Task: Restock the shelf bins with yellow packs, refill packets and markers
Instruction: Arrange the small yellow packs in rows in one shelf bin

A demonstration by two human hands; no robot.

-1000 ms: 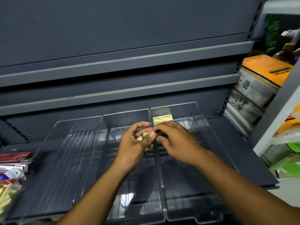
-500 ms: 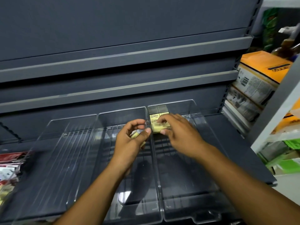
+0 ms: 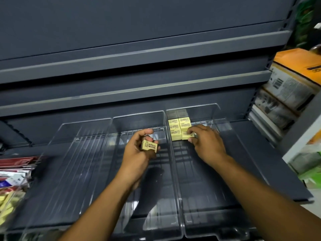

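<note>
Three clear plastic bins sit side by side on the dark shelf. The right bin (image 3: 224, 153) holds several small yellow packs (image 3: 175, 126) lined up in two columns at its back left corner. My right hand (image 3: 206, 145) pinches one more yellow pack (image 3: 186, 136) at the front of that group. My left hand (image 3: 139, 152) hovers over the middle bin (image 3: 139, 117) and grips another yellow pack (image 3: 149, 146) with printed text facing up. The left bin (image 3: 69, 162) holds nothing visible.
A container of red packets and pale yellow items (image 3: 10, 180) is at the far left edge. Boxes with orange tops (image 3: 293, 79) are stacked on the neighbouring shelf at right. Two dark shelf ledges (image 3: 139, 91) overhang the bins at the back.
My right hand took a pack from my left hand and carried it back into the right bin beside the row. My left hand drew apart and turned its remaining pack face up.
</note>
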